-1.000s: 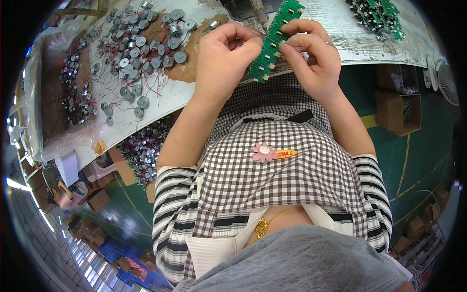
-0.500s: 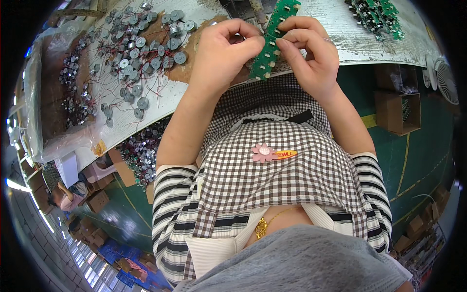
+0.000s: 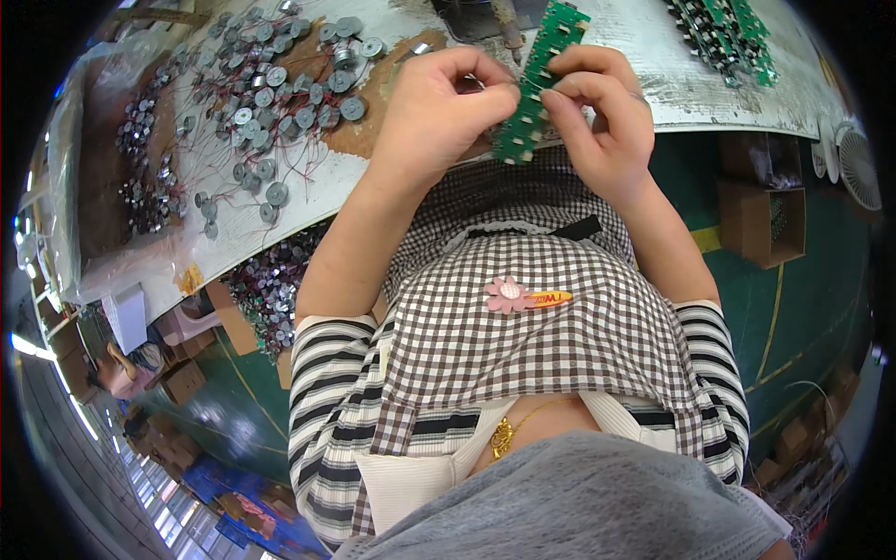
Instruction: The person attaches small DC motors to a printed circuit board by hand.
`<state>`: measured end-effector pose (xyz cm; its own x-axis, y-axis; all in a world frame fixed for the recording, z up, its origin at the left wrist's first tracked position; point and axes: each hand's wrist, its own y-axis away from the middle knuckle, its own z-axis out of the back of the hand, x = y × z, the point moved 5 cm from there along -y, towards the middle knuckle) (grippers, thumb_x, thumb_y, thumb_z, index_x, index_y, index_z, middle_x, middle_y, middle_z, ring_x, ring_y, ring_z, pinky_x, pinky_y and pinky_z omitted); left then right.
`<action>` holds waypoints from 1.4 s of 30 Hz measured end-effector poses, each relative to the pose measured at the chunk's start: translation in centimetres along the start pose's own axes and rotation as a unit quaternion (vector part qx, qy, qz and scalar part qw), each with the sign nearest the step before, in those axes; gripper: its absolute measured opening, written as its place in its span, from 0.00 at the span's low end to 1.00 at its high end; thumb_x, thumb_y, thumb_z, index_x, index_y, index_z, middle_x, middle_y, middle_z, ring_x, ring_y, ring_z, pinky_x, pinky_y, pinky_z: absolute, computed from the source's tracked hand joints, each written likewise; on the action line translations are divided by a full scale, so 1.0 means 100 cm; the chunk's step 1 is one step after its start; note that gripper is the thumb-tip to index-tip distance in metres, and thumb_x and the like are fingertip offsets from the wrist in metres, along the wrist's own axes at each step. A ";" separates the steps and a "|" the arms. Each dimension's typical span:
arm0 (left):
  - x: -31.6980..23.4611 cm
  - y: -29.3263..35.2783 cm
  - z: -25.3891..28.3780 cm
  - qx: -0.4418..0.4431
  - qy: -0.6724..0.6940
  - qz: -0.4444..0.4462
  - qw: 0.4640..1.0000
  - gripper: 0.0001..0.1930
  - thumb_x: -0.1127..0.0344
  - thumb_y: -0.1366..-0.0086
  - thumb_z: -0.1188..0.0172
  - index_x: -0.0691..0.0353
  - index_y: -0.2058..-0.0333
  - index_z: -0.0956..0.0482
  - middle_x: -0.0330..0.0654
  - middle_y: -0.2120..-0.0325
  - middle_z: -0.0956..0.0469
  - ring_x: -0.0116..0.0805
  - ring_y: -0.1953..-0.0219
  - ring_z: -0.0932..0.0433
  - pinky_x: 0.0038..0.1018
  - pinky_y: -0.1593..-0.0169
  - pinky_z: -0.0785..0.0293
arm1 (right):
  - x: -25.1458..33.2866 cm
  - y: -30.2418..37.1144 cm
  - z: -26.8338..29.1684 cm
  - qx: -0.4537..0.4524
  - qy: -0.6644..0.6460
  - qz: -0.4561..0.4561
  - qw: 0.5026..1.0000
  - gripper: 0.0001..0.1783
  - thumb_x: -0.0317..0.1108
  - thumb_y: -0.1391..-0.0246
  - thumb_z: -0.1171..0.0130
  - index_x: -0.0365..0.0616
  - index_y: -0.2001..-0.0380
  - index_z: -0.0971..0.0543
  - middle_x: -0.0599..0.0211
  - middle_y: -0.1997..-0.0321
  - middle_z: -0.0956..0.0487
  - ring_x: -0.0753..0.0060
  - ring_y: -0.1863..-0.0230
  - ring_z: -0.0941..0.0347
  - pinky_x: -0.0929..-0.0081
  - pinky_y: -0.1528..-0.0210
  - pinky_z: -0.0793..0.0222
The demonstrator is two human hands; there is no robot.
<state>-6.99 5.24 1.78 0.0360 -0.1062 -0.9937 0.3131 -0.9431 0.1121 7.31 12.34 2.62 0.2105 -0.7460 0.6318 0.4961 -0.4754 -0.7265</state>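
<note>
A long green circuit board strip (image 3: 528, 110) with a row of small pale connectors stands slanted between my hands near the table's front edge. My right hand (image 3: 609, 126) is closed at its right edge, thumb and curled fingers against the board. On the other side my left hand (image 3: 439, 117) pinches thumb and forefinger together at the board's left edge; what lies inside that pinch is mostly hidden. Just beyond the board, a thin rod resembling a soldering iron (image 3: 506, 23) points down towards it. One small round metal motor (image 3: 420, 49) lies behind my left hand.
Many small round motors with red wires (image 3: 271, 93) cover the table's left part, beside a plastic-lined box (image 3: 93, 201) of metal parts. More green boards (image 3: 723, 42) are stacked at the far right. Below the table are a cardboard box (image 3: 763, 224) and a fan (image 3: 857, 166).
The board and both hands have shifted slightly towards me and to the right. The view has moved a little too. More of the rod beyond the board shows. Both hands stay closed.
</note>
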 end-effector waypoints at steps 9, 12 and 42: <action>-0.029 0.005 0.025 0.027 -0.188 -0.059 0.980 0.13 0.68 0.47 0.35 0.63 0.62 0.21 0.34 0.76 0.24 0.18 0.74 0.27 0.16 0.70 0.31 | -0.013 0.006 0.007 -0.048 -0.144 -0.116 0.982 0.02 0.19 0.44 0.49 0.33 0.68 0.30 0.58 0.61 0.26 0.80 0.70 0.29 0.85 0.69 0.28; -0.062 -0.003 0.095 -0.198 -0.397 -0.309 0.841 0.12 0.68 0.45 0.37 0.65 0.62 0.23 0.37 0.75 0.24 0.22 0.72 0.26 0.18 0.68 0.30 | -0.012 0.009 0.005 -0.039 -0.157 -0.145 0.976 0.01 0.21 0.43 0.50 0.33 0.68 0.30 0.58 0.61 0.26 0.81 0.71 0.29 0.86 0.69 0.28; -0.019 -0.059 0.203 -0.220 -0.630 -0.123 0.734 0.10 0.67 0.53 0.43 0.68 0.73 0.22 0.59 0.75 0.24 0.55 0.71 0.24 0.40 0.64 0.28 | -0.020 0.014 -0.003 -0.050 -0.171 -0.166 0.970 0.03 0.22 0.43 0.49 0.33 0.70 0.31 0.60 0.62 0.26 0.83 0.73 0.29 0.86 0.70 0.28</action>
<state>-28.18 4.59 3.03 -0.8933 -0.4185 -0.1642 0.4493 -0.8185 -0.3580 7.39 13.05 0.22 0.3275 -0.3539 0.8761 0.5040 -0.7188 -0.4788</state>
